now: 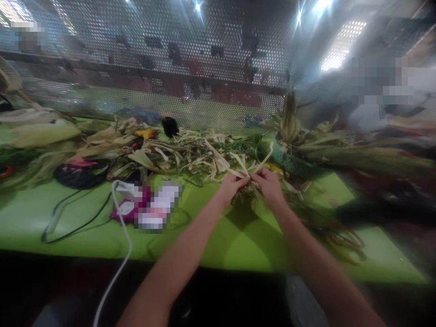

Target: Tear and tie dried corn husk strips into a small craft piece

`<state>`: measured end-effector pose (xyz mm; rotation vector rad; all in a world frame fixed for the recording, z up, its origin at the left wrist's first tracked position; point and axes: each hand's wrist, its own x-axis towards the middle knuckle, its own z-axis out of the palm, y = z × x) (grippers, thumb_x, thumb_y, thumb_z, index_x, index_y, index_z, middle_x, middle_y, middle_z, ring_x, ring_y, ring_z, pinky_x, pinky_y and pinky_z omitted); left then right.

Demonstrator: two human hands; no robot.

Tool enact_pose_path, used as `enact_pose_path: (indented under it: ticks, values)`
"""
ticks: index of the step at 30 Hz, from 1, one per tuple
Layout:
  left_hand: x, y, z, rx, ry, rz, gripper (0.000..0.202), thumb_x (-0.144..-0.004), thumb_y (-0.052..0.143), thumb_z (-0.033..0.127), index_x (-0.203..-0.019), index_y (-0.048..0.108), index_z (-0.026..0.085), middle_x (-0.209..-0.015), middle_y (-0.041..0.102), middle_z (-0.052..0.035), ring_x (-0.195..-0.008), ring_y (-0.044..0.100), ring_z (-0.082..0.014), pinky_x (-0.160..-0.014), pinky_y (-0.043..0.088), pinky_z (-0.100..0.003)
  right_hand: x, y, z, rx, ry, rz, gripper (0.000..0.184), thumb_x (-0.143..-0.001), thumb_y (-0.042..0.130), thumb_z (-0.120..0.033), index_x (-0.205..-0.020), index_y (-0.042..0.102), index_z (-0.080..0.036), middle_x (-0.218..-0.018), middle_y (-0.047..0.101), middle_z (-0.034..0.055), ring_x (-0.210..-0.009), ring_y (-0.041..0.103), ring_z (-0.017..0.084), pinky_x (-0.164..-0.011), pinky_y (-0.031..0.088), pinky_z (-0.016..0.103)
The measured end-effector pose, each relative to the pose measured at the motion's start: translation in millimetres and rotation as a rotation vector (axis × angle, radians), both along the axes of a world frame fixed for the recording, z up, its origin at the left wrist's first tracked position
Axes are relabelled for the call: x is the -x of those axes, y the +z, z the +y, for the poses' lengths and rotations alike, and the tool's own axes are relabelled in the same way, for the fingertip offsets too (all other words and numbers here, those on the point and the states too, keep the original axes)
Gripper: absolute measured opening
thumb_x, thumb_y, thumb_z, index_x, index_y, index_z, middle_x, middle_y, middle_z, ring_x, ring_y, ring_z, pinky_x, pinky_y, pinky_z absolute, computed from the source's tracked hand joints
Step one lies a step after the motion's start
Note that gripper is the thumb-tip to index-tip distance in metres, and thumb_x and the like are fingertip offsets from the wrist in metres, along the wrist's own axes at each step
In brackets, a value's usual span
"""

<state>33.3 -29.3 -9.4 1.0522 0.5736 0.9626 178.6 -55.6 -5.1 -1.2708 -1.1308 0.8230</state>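
My left hand (232, 186) and my right hand (267, 184) meet above the green table (211, 240), fingertips nearly touching. Between them they pinch pale strips of dried husk (242, 169), whose ends fan out upward and past the fingers. Both sets of fingers are closed on the strips. Just beyond lies a loose heap of dry husk strips and leaves (190, 152). Right of my right hand, a green mesh-like holder (289, 159) has a bundle of dried husk (289, 118) standing at it.
A white cable (126, 236) runs over the table's front edge beside a purple item (124, 211) and a blurred-out flat object (160, 206). A black bundle (80, 175) and thin black cord (91, 222) lie left. Long leaves (361, 152) stretch right. A perforated metal screen (204, 91) stands behind.
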Motion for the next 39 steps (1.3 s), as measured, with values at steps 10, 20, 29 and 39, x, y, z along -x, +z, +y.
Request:
enact_pose_path:
  ticks: [10, 20, 29, 39]
  values:
    - [7.5, 1.0, 11.4, 0.295, 0.212, -0.203, 0.034, -0.059, 0.086, 0.027, -0.085, 0.068, 0.016, -0.074, 0.070, -0.0009, -0.069, 0.064, -0.0112, -0.058, 0.045, -0.020, 1.0, 22.7, -30.8, -0.483, -0.279, -0.741, 0.008, -0.086, 0.067, -0.031, -0.084, 0.068, -0.023, -0.086, 0.068, 0.0031, -0.090, 0.059, 0.022, -0.085, 0.043, 0.039]
    - [0.7, 2.0, 6.4, 0.288, 0.180, -0.403, 0.030, -0.063, 0.084, 0.024, -0.084, 0.065, 0.016, -0.079, 0.072, -0.0011, -0.073, 0.067, -0.0121, -0.068, 0.050, -0.022, 16.7, 1.3, -19.2, -0.267, -0.083, -0.663, 0.014, -0.087, 0.065, -0.037, -0.089, 0.076, -0.028, -0.116, 0.067, 0.0064, -0.114, 0.056, 0.029, -0.100, 0.036, 0.050]
    - [3.2, 7.0, 1.5, 0.279, 0.138, -0.282, 0.027, -0.068, 0.082, 0.028, -0.082, 0.063, 0.015, -0.080, 0.069, -0.0023, -0.078, 0.066, -0.0134, -0.074, 0.050, -0.026, 12.7, -2.4, -14.4, -0.163, -0.067, -0.433, 0.022, -0.082, 0.067, -0.044, -0.074, 0.072, -0.025, -0.105, 0.067, 0.0061, -0.112, 0.054, 0.030, -0.101, 0.035, 0.050]
    - [7.9, 3.8, 7.5, 0.222, 0.097, -0.196, 0.035, -0.064, 0.084, 0.032, -0.083, 0.059, 0.015, -0.073, 0.064, 0.0016, -0.065, 0.059, -0.0094, -0.064, 0.046, -0.022, 2.1, 12.1, -19.5, -0.257, -0.038, -0.644, 0.026, -0.086, 0.065, -0.041, -0.068, 0.067, -0.023, -0.109, 0.069, 0.0066, -0.107, 0.060, 0.027, -0.099, 0.035, 0.047]
